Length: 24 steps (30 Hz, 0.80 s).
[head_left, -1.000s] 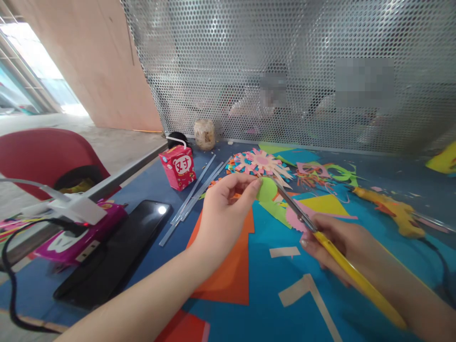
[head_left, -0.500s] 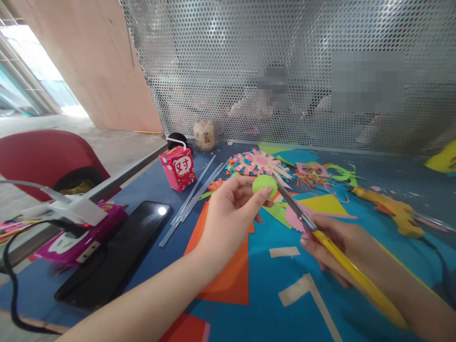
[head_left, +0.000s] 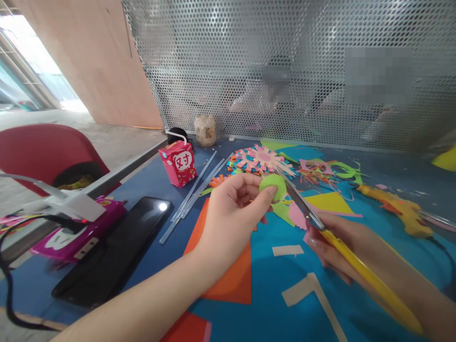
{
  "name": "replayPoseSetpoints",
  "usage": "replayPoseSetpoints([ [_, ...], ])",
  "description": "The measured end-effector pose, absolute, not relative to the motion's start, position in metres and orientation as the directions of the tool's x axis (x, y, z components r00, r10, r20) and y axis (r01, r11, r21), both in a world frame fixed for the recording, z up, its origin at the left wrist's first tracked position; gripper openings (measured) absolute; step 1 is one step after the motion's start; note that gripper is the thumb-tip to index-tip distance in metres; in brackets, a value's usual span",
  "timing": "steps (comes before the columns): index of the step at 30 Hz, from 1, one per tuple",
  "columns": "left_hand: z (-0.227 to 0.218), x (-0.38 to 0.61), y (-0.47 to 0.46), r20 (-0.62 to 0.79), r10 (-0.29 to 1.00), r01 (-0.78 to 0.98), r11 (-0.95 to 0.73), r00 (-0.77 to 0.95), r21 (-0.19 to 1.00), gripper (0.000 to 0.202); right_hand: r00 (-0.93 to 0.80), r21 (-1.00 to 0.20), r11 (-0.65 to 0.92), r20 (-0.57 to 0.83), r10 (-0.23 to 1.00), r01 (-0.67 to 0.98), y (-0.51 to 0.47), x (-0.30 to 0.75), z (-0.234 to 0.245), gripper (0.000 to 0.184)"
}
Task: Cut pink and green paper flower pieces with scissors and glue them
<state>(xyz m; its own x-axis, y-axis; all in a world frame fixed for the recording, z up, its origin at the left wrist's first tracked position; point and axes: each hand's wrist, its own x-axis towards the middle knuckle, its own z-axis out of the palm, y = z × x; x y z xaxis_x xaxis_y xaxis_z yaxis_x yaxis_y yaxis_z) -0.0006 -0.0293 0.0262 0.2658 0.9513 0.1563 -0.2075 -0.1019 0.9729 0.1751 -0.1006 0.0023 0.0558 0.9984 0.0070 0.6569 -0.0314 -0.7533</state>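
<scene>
My left hand (head_left: 233, 209) pinches a small round piece of light green paper (head_left: 273, 185) between thumb and fingers, held up above the table. My right hand (head_left: 342, 242) grips yellow-handled scissors (head_left: 320, 225), whose metal blades point up-left and meet the right edge of the green piece. Below them lie sheets of orange paper (head_left: 231, 275) and teal paper (head_left: 285, 294). A layered pink and multicoloured paper flower (head_left: 261, 159) rests on the table just behind the green piece.
A red drink carton with a straw (head_left: 178, 161), clear glue sticks (head_left: 194, 192), a black phone (head_left: 117, 249) and a magenta box with a white charger (head_left: 71, 223) lie left. A yellow glue gun (head_left: 395, 209) and paper scraps lie right. A perforated metal screen (head_left: 285, 71) stands behind; people sit beyond it.
My left hand turned the green piece from edge-on to facing me and shifted it slightly right. The scissors stayed at its right edge, moving a little with it.
</scene>
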Motion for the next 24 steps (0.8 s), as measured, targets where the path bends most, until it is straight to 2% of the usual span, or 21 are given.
replayPoseSetpoints([
  [3, 0.028, 0.000, -0.030, 0.132, 0.949, -0.232, -0.065, 0.286, 0.970, 0.013, 0.055, -0.756, -0.027, 0.012, 0.998, 0.654, -0.101, 0.176, 0.001, 0.030],
  [12, 0.026, 0.001, -0.029, 0.014, 0.943, -0.294, 0.089, 0.333, 0.952, 0.017, -0.037, -0.654, 0.073, 0.068, 0.997, 0.753, -0.096, 0.187, -0.005, 0.025],
  [19, 0.028, 0.000, -0.030, 0.026, 0.941, -0.302, 0.082, 0.337, 0.950, 0.017, -0.009, -0.684, 0.031, 0.036, 0.999, 0.728, -0.098, 0.184, 0.000, 0.022],
  [24, 0.030, 0.000, -0.031, 0.029, 0.949, -0.286, 0.066, 0.315, 0.956, 0.017, -0.081, -0.687, 0.060, 0.001, 0.997, 0.725, -0.095, 0.189, -0.002, 0.021],
])
